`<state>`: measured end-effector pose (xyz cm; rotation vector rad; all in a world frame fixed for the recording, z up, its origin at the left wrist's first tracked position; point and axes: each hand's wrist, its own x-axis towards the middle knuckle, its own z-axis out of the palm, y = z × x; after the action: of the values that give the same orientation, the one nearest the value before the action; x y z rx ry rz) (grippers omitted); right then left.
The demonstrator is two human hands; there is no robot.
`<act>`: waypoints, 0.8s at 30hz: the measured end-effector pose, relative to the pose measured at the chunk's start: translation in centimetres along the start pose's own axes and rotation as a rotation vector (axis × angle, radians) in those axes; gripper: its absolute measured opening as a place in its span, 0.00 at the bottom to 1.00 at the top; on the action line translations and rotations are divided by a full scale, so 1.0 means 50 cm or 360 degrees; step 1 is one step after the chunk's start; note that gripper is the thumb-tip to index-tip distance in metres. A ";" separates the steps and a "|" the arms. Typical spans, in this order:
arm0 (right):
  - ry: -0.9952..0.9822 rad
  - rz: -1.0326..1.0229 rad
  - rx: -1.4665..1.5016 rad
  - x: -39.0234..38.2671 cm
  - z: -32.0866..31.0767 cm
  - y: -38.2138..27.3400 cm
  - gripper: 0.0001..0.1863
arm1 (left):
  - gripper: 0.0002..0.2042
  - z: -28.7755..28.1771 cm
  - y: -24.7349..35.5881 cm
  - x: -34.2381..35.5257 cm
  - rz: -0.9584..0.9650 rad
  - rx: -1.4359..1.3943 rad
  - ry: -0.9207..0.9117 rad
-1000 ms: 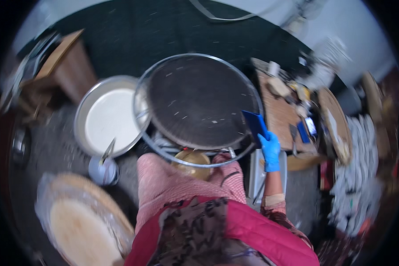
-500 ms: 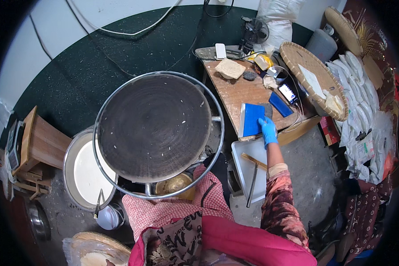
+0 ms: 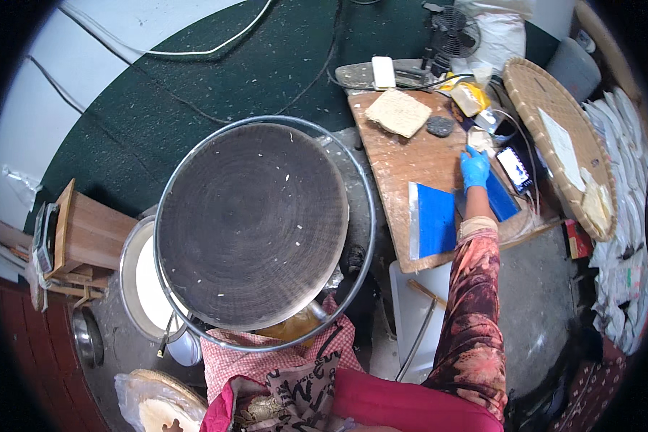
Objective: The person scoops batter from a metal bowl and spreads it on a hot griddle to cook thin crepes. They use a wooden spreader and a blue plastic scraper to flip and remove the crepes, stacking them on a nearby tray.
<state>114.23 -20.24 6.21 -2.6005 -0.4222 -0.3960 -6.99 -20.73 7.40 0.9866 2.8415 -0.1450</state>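
Observation:
My right hand (image 3: 474,170), in a blue glove, reaches over the wooden table with its fingers stretched forward. The fingertips are at the near side of a crumpled pale cloth (image 3: 480,139); whether they touch it I cannot tell. Partly under my wrist lies a narrow blue scraper (image 3: 502,200). A wider blue scraper (image 3: 433,219) with a pale edge lies nearer the table's front corner. In front of me stands a round dark griddle (image 3: 252,223), bare but for a few pale flecks. A small brown shape (image 3: 173,427) at the lower edge may be my left fingertips; it is too cut off to tell.
A metal ring (image 3: 374,216) surrounds the griddle. Left of it are a basin of white batter (image 3: 145,288) and a wooden stand (image 3: 93,234). The table (image 3: 389,162) also bears a pale square block (image 3: 398,113), a dark scrubber (image 3: 440,127) and a phone (image 3: 513,170). A woven tray (image 3: 536,90) leans at right.
My right hand has let go of the wide blue scraper and moved farther over the table toward the crumpled cloth. That scraper now lies on the table. The view has shifted slightly.

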 end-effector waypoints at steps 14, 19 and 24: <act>-0.0285 -0.0864 0.1074 -0.285 -0.214 -0.200 0.17 | 0.27 0.016 0.213 -0.160 0.0365 -0.1594 0.0111; -0.1197 -0.1438 0.1264 -0.737 -0.400 -0.484 0.15 | 0.13 -0.035 0.460 -0.380 0.1238 -0.1786 -0.0541; -0.1994 -0.1842 0.1486 -1.104 -0.415 -0.695 0.17 | 0.16 -0.081 0.552 -0.475 0.0969 -0.2769 -0.1523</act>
<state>47.26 -13.59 18.69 -1.1403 -1.9013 0.9513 28.28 -13.08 13.74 0.7659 0.9166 1.2287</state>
